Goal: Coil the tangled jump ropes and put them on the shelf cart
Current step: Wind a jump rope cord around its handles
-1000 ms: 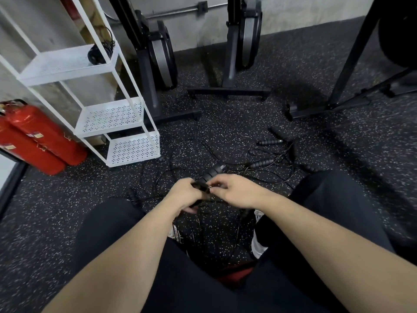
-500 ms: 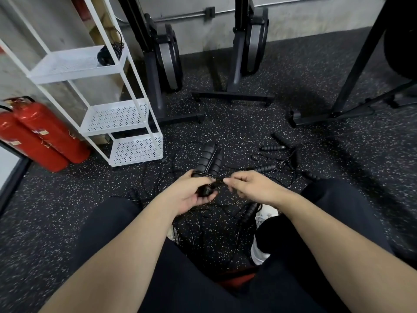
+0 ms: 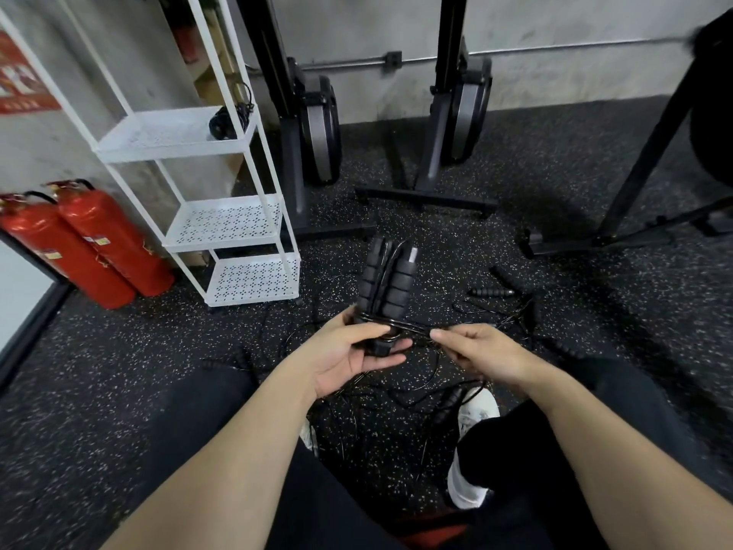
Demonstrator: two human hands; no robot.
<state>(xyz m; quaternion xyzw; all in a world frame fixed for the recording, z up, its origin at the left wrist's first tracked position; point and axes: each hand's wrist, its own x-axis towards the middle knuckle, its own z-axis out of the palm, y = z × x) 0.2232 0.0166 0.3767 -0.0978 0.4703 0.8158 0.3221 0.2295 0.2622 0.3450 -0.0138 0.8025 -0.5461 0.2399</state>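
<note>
Two fire extinguishers [image 3: 85, 248], one three-tier shelf cart [image 3: 222, 224], two hands [image 3: 349, 351].

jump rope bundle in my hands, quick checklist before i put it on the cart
1. Two handles side by side in left hand: ok.
2. Cord wrapped around handles: ok.
3. Loose end pinched by right hand, not tucked: not ok.
4. Wrap tight enough to hold: cannot tell.
5. Free space on shelf cart middle shelf: ok.
6. Other ropes off the floor: not ok.
</note>
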